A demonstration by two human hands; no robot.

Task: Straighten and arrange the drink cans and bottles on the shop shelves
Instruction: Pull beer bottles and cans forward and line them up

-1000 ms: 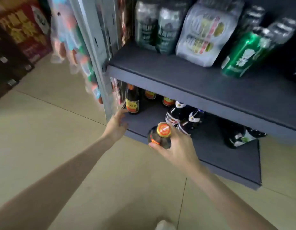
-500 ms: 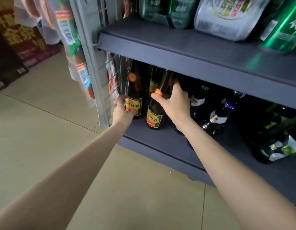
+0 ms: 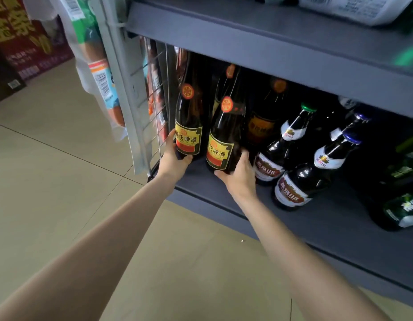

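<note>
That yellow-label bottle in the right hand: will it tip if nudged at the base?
Probably. The yellow-label bottle is tall, narrow and already leaning. Its glossy glass looks slippery and breakable. The right hand grips only its base.

Your right hand [image 3: 239, 174] has slid down from the neck of the second bottle [image 3: 220, 144] to its base, and the bottle now stands upright beside the first bottle [image 3: 189, 126].

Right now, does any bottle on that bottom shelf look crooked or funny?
Yes. The dark yellow-labelled bottle gripped by the right hand leans left toward its twin, held by the left hand. The white-labelled bottles also slant. Nothing is spilled.
</note>
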